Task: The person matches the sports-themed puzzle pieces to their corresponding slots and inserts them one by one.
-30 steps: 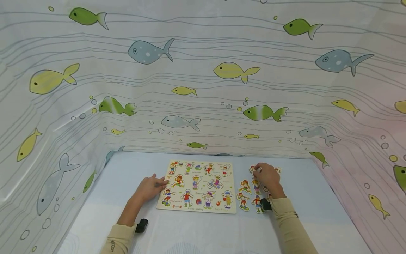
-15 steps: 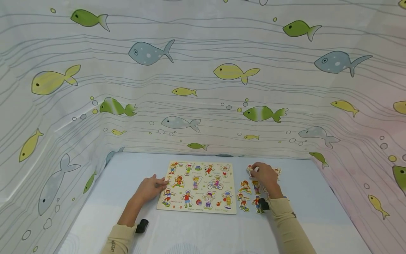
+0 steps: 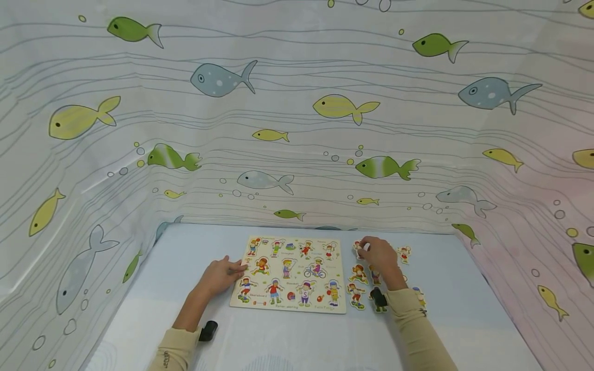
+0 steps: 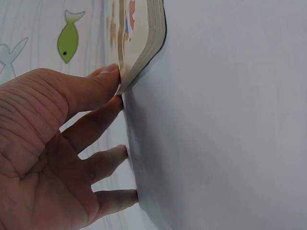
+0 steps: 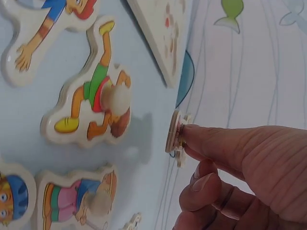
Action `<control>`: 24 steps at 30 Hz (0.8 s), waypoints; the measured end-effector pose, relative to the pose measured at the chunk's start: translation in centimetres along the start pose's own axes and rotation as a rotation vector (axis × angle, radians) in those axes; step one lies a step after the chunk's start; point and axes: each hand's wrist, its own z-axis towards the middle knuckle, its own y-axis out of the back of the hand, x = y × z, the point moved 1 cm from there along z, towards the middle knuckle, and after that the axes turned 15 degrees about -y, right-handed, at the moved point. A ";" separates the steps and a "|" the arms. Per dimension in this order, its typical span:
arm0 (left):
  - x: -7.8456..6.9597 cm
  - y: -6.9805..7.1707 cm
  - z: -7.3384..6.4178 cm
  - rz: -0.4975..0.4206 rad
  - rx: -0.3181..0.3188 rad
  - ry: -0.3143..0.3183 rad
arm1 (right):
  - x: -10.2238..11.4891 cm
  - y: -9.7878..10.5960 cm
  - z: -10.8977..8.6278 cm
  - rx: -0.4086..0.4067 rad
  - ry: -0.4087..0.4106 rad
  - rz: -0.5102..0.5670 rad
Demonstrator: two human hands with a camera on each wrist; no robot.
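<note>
The wooden puzzle board (image 3: pixel 297 296) lies on the table, its recesses showing printed children playing sports. At its left edge my left hand (image 3: pixel 219 275) reaches out with nearly straight fingers; in the left wrist view the thumb and index fingertips touch the board's edge, and the other fingertips rest on the table. My right hand (image 3: pixel 381 257) pinches a knobbed puzzle piece (image 5: pixel 174 132) between thumb and fingers, right of the board. The piece is edge-on in the right wrist view and tilted above the tabletop. Beneath and beside this hand lie a running-child piece (image 5: pixel 98 93) and a golfer piece (image 5: pixel 79 196).
More loose pieces lie right of the board, including a skateboarder piece (image 3: pixel 356 295), a racket-player piece (image 3: pixel 403 254) and a blue-capped piece (image 3: pixel 417 296) partly behind the right sleeve. The fish-patterned cloth (image 3: pixel 297 154) rises around the table (image 3: pixel 260 340).
My right hand has moved left with its puzzle piece, uncovering the racket-player piece and the blue-capped piece. My left hand stays at the board's edge.
</note>
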 end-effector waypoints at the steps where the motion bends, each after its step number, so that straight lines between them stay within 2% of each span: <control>1: 0.0 0.0 0.0 0.001 -0.001 -0.003 | 0.2 -0.1 0.0 -0.001 -0.001 0.001; 11: -0.4 0.2 -0.1 0.000 0.006 0.001 | 1.9 -1.1 -0.3 0.005 0.021 -0.032; 24: -0.2 0.2 0.0 0.000 0.004 0.002 | 4.5 -2.5 -0.6 0.018 0.096 -0.006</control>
